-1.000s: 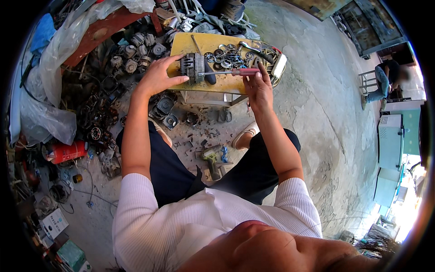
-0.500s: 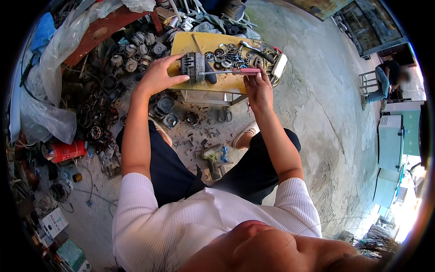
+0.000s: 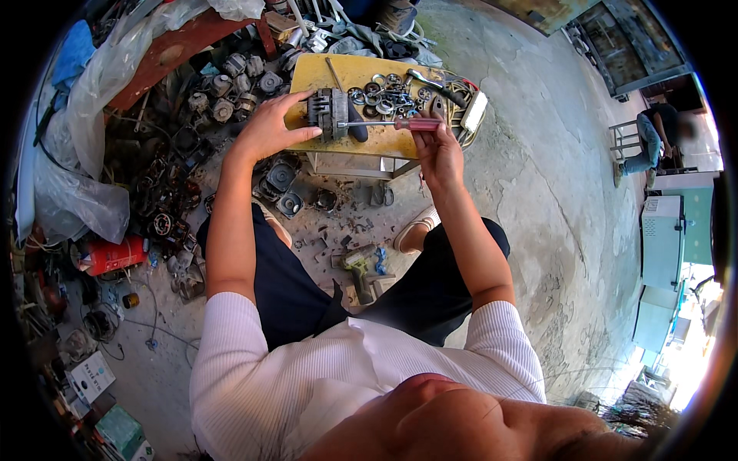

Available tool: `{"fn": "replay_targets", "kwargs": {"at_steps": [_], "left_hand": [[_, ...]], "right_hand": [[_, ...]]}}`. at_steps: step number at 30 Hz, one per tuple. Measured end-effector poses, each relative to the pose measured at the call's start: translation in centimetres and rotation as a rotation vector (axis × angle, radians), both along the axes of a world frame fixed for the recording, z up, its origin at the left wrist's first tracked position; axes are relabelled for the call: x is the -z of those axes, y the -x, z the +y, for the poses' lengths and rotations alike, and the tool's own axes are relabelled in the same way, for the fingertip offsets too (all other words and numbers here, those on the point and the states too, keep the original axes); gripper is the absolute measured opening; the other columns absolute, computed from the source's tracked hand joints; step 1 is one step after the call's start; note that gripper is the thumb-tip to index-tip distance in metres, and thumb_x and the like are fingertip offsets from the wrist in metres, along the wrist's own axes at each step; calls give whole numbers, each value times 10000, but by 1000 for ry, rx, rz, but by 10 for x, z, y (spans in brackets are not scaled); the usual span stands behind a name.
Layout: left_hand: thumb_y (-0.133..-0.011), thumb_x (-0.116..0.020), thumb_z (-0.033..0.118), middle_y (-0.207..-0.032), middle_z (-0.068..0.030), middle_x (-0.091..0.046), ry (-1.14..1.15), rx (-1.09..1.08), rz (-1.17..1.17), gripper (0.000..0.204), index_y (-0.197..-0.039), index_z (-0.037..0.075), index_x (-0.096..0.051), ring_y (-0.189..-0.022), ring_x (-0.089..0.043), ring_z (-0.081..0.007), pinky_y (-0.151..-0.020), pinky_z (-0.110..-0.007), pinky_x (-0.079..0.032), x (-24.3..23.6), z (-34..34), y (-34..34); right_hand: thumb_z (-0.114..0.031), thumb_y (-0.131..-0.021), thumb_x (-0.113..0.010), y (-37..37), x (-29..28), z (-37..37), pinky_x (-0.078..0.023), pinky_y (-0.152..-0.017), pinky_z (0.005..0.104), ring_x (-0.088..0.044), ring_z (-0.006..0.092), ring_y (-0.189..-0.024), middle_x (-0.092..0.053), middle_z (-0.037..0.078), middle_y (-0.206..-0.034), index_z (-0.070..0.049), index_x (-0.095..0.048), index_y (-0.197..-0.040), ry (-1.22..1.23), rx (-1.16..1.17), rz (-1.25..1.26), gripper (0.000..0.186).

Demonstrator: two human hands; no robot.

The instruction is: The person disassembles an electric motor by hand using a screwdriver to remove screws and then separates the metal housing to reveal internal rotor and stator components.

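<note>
Two bare hands work at a low yellow table (image 3: pixel 396 144). The left hand (image 3: pixel 269 127) is curved around the left end of a round grey metal part (image 3: pixel 328 115), with its thumb on the near side and its fingers toward the far side. The part sits near the left edge of the table. The right hand (image 3: pixel 440 154) grips the pink handle of a screwdriver (image 3: pixel 417 124) with its thumb and fingers. The screwdriver lies level, and its metal end meets the right side of the part; I cannot see just where the tip goes. Behind it is a pile of small metal rings (image 3: pixel 377 94). A ratchet wrench (image 3: pixel 434 86) lies beside the rings. A white power strip (image 3: pixel 474 111) is at the table's right end. On the floor between the feet is a green drill (image 3: pixel 357 270).
</note>
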State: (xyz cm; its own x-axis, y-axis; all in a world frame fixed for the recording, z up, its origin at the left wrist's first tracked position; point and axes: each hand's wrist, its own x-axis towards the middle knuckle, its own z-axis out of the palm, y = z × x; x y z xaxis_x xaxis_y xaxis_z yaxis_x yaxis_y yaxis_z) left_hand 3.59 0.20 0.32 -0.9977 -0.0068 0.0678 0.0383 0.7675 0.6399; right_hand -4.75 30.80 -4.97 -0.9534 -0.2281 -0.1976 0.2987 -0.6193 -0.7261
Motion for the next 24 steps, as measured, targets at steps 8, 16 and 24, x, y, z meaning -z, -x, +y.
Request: {"fn": "replay_targets", "kwargs": {"at_steps": [8, 16, 24], "left_hand": [[-719, -782, 440, -1377, -180, -502, 4, -4, -4, 781, -1369, 112, -498, -1281, -467, -324, -1062, -408, -373, -1, 0, -1], [-711, -785, 459, -1387, -172, -494, -12, -10, -26, 796, -1377, 134, -495, -1286, -462, -324, -1065, -411, -374, 0, -1, 0], [-721, -783, 446, -1384, -169, -497, -25, 5, -20, 776, -1373, 136, -500, -1283, -466, -322, -1062, -406, -377, -2, -1, 0]], "right_hand": [[-221, -1017, -459, -8, -10, -6, -487, -970, 370, -578, 212, -1103, -567, 85, -1158, -108, -412, -1373, -126, 40, -49, 376], [-190, -1010, -472, -3, -6, -3, -491, -980, 358, -574, 217, -1125, -572, 82, -1157, -114, -429, -1369, -22, 13, -19, 370], [-177, -1005, -478, -5, -8, -5, -456, -1047, 390, -554, 258, -1176, -560, 128, -1177, -21, -413, -1342, -95, 81, 7, 377]]}}
